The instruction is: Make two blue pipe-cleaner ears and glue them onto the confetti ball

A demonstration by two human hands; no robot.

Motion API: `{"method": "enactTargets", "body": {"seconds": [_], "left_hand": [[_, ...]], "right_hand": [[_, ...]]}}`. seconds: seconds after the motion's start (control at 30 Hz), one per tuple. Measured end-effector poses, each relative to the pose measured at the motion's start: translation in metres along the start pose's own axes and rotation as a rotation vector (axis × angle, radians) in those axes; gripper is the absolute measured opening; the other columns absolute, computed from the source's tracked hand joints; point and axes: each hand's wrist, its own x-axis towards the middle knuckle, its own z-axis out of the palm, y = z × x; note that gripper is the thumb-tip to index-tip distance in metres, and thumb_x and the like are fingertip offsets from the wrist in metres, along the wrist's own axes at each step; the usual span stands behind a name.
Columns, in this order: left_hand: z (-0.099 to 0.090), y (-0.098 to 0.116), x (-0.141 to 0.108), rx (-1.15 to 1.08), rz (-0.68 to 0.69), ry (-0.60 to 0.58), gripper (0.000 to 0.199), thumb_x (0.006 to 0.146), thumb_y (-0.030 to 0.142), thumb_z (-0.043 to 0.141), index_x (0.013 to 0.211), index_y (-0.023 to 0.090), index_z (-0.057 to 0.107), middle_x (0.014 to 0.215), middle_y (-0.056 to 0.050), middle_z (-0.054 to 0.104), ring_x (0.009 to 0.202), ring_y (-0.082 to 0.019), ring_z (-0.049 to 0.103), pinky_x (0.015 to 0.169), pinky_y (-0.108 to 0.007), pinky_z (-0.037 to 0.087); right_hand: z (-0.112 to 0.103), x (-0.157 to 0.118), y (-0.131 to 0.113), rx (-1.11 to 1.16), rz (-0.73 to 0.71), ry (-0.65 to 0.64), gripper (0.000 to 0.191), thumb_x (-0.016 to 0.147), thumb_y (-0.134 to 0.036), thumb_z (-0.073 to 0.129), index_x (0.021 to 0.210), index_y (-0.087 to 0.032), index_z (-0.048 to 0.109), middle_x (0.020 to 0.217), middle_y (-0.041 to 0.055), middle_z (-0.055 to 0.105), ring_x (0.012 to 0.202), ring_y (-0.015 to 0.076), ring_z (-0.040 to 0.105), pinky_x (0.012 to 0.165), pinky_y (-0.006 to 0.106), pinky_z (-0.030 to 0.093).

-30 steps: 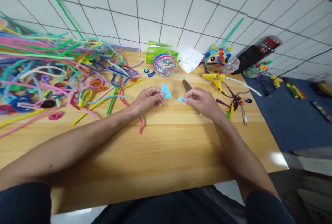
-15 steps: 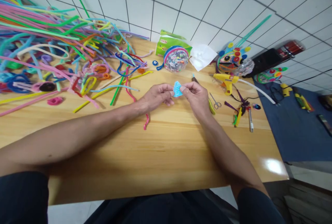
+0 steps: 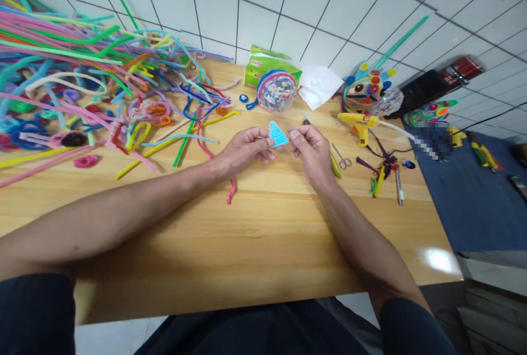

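A small light-blue triangle (image 3: 278,135) with a ridged surface, like rows of pipe cleaner, is pinched at its left edge by my left hand (image 3: 252,146). Just off its right corner is my right hand (image 3: 309,149), thumb and forefinger drawn together; whether anything thin is between them is hidden. Both hands hover over the wooden table. Below my left wrist a pink pipe cleaner (image 3: 231,190) lies partly covered by the arm. Beside my right hand are small scissors (image 3: 342,161) and a yellow-green handled tool (image 3: 335,166), partly hidden by that hand.
A large heap of coloured pipe cleaners (image 3: 78,86) covers the left. Along the back stand a round clear-faced pouch (image 3: 278,91), a green packet (image 3: 257,69) and white paper (image 3: 319,87). A yellow glue gun (image 3: 360,124), its cord and a decorated mask-like craft (image 3: 362,91) lie right.
My right fingers have come away from the blue triangle, which now shows more of its face and sits slightly left in my left hand.
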Motion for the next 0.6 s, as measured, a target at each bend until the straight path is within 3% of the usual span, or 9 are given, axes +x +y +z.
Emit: {"method": "enactTargets", "body": {"seconds": [0.17, 0.3, 0.43, 0.6], "left_hand": [[-0.0021, -0.0003, 0.0022, -0.061, -0.048, 0.018, 0.038, 0.083, 0.037, 0.094, 0.101, 0.017, 0.068, 0.097, -0.006, 0.082, 0.073, -0.014, 0.077, 0.070, -0.025, 0.061], [-0.0016, 0.0001, -0.0001, -0.011, 0.015, 0.028, 0.041, 0.078, 0.041, 0.095, 0.101, 0.018, 0.071, 0.091, -0.003, 0.078, 0.078, -0.015, 0.076, 0.070, -0.025, 0.060], [-0.0005, 0.0017, -0.0038, 0.149, 0.134, 0.109, 0.030, 0.079, 0.042, 0.089, 0.093, 0.017, 0.077, 0.081, -0.001, 0.072, 0.068, -0.012, 0.062, 0.063, -0.024, 0.051], [-0.0001, 0.0026, -0.0061, 0.284, 0.142, 0.165, 0.023, 0.084, 0.039, 0.079, 0.080, 0.018, 0.073, 0.065, 0.002, 0.060, 0.059, -0.012, 0.051, 0.059, -0.027, 0.041]], "right_hand": [[-0.0014, 0.0013, -0.0017, 0.156, 0.125, -0.114, 0.041, 0.080, -0.061, 0.085, 0.095, -0.025, 0.073, 0.079, -0.0019, 0.068, 0.068, 0.0131, 0.057, 0.063, 0.028, 0.047], [0.0028, -0.0014, -0.0021, 0.158, 0.079, -0.104, 0.035, 0.079, -0.054, 0.087, 0.091, -0.023, 0.075, 0.072, -0.0035, 0.067, 0.065, 0.0123, 0.056, 0.062, 0.027, 0.047], [0.0039, -0.0034, -0.0014, 0.119, 0.076, -0.115, 0.035, 0.082, -0.056, 0.084, 0.091, -0.023, 0.074, 0.071, -0.0032, 0.069, 0.063, 0.0122, 0.059, 0.060, 0.027, 0.048], [0.0059, -0.0055, 0.0010, 0.156, 0.098, -0.119, 0.037, 0.082, -0.055, 0.086, 0.094, -0.022, 0.074, 0.077, -0.0007, 0.075, 0.064, 0.0124, 0.064, 0.061, 0.027, 0.051]]}}
